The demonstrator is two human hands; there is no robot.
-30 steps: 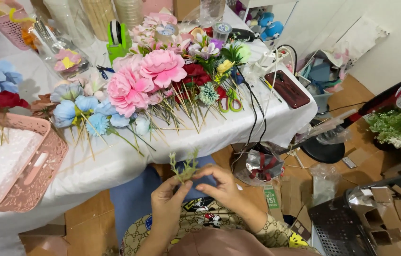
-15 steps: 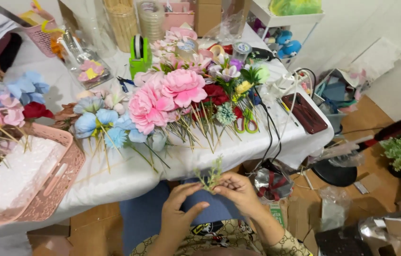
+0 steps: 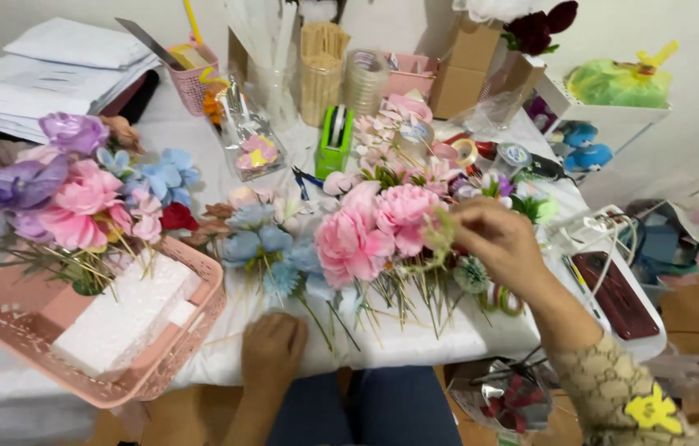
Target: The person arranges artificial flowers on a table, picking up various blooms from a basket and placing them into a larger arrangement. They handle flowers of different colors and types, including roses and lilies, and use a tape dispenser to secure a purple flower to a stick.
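On a white-covered table (image 3: 159, 132) crowded with artificial blooms, a pink basket (image 3: 159, 363) is holding a foam block (image 3: 122, 318) at the left edge. The left hand (image 3: 273, 351) is lying knuckles-up on the cloth beside blue flowers (image 3: 271, 248), grasping nothing. Pink peonies (image 3: 374, 227) are lying at centre; just right of them, the right hand (image 3: 498, 239) is pinching a pale green sprig (image 3: 440, 235) above the stems.
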